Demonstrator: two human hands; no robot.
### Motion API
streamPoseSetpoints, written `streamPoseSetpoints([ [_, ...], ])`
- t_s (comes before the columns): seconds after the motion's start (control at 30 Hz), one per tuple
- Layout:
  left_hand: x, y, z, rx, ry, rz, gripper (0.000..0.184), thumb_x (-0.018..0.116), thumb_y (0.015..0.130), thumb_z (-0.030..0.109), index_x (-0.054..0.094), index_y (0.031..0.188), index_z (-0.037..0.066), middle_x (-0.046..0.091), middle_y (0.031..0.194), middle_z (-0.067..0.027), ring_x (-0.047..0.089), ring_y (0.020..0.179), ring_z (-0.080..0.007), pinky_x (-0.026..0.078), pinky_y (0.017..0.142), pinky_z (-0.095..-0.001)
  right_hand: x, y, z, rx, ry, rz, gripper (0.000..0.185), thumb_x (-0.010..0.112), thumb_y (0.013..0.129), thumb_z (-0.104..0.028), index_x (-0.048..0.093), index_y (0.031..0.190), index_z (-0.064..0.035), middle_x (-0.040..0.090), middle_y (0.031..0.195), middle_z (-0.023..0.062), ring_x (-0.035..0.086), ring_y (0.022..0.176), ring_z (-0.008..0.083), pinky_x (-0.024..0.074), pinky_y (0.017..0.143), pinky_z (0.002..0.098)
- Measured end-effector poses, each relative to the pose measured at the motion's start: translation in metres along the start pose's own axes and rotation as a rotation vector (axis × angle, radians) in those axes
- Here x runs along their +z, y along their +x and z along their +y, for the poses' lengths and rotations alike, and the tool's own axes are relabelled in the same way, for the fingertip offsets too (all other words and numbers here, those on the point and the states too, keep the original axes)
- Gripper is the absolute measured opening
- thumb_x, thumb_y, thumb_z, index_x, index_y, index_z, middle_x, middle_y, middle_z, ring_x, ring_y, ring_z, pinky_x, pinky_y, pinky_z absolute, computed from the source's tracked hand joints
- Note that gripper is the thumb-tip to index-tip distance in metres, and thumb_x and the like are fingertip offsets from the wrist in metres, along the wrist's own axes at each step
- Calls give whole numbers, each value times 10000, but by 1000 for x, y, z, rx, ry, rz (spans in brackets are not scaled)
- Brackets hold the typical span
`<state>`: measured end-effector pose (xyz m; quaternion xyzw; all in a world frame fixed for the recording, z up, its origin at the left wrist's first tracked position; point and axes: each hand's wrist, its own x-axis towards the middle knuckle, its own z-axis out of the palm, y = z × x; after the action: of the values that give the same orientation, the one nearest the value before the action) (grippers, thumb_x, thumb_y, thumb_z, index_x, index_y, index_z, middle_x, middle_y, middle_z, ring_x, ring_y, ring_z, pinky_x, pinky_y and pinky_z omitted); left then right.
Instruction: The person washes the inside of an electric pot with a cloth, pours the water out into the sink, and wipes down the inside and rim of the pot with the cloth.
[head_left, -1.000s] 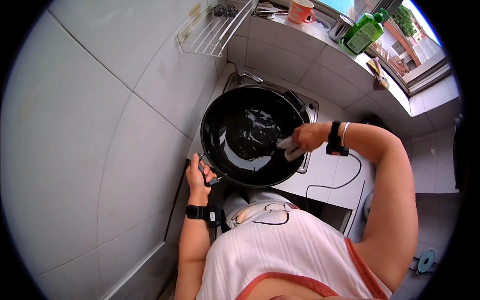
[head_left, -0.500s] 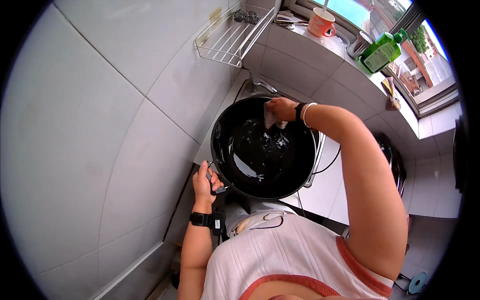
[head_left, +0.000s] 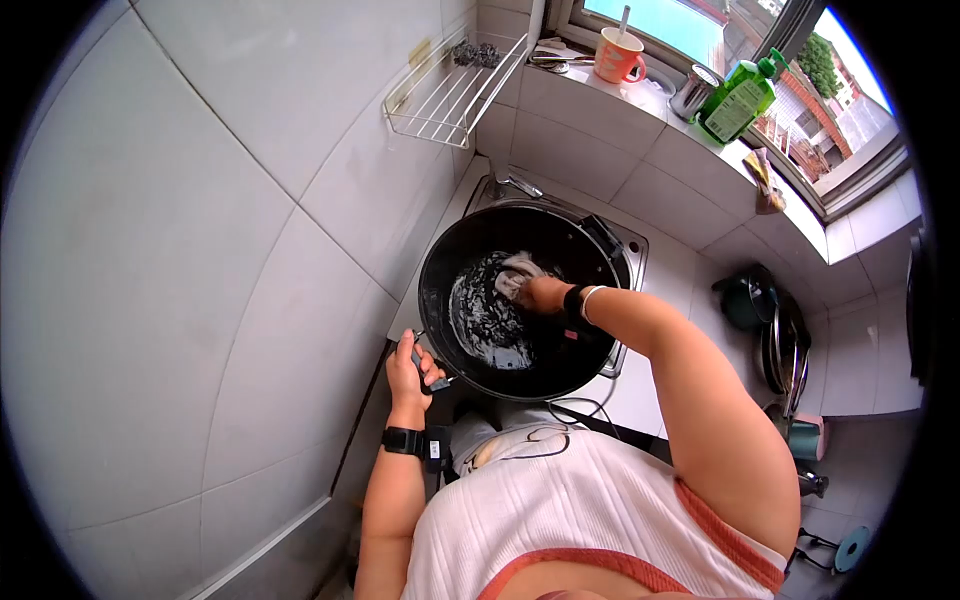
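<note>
Left hand [head_left: 404, 374] grips the near-left handle [head_left: 438, 385], surely the best hold on this pot [head_left: 500, 230], probably heavy, slippery when wet; right hand [head_left: 545, 295] clutches a soft-looking cloth [head_left: 514, 279] inside!

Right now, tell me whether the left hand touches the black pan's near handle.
Touching: the head view shows the left hand curled around the near handle of the black pan.

I see a white ribbed sleeveless top [head_left: 560, 500], its openings edged in rusty-orange trim [head_left: 725, 530], above pale grey trousers [head_left: 470, 432]. A black strap [head_left: 402, 441] circles the left wrist, with a black box [head_left: 436, 445] bearing a white label. The right wrist has another dark band [head_left: 573, 303] and a white bangle [head_left: 590, 304].
</note>
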<state>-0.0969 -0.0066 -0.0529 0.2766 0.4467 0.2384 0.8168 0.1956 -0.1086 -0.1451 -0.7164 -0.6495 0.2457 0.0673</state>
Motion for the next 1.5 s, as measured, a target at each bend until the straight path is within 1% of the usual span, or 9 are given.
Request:
streamPoseSetpoints([
  [0.1,-2,-3,1,-7,-1,8,352,515,842,384,418,641,112,373,462,0,306,324,-110,361,390,-284,-10,8,-7,525,1035,-108,137,521,837,-207,583,853,-85,575,787,117,579,780,274,466,630,426],
  [0.13,-4,-3,1,-10,1,6,352,515,841,385,416,640,114,372,461,1,305,323,-108,361,390,-283,-16,9,-12,526,1034,-104,137,521,837,-207,583,853,-85,575,787,117,579,780,274,466,630,426],
  [0.27,-12,0,-4,-42,-23,-23,353,513,842,386,413,636,117,369,457,3,302,319,-107,358,386,-282,-49,-2,-34,788,1599,668,163,493,865,-164,576,884,-25,576,797,67,553,697,180,461,586,334],
  [0.4,-12,2,-5,-37,-20,-27,362,511,842,390,405,626,119,364,453,4,297,312,-109,361,387,-286,-28,4,-21,720,1195,1227,210,553,822,-103,568,1006,-3,606,852,72,542,718,151,428,670,273],
  [0.7,-12,1,-4,-35,1,-15,366,510,841,390,407,632,108,364,455,-2,300,318,-113,386,405,-296,-30,34,-18,672,249,1306,331,468,793,-55,470,1114,25,486,1145,221,447,1073,373,371,914,379],
  [0.97,-6,1,0,9,33,-12,372,518,835,383,400,627,98,371,461,-18,311,327,-114,384,391,-295,-29,99,-38,217,624,1083,276,522,795,-49,542,1069,-23,575,1051,169,551,995,283,414,859,302],
  [1.1,-4,0,0,-6,20,-2,359,513,838,381,406,638,103,362,463,-6,306,339,-109,369,392,-284,-27,104,-94,-38,944,705,268,483,812,-6,560,1068,-18,595,943,25,526,885,116,412,800,234],
  [1.23,1,-1,2,3,22,13,356,515,836,378,402,636,106,363,462,-7,306,336,-111,362,384,-286,-23,79,-135,-53,1182,287,349,511,796,15,510,1144,-8,565,1015,17,507,929,107,411,833,249],
  [1.5,0,0,-2,-16,-60,74,348,533,827,384,409,638,119,362,451,3,292,317,-115,332,372,-284,-17,-17,-149,-170,1250,-603,156,498,676,-7,563,806,-65,489,719,-55,436,645,57,355,585,198],
])
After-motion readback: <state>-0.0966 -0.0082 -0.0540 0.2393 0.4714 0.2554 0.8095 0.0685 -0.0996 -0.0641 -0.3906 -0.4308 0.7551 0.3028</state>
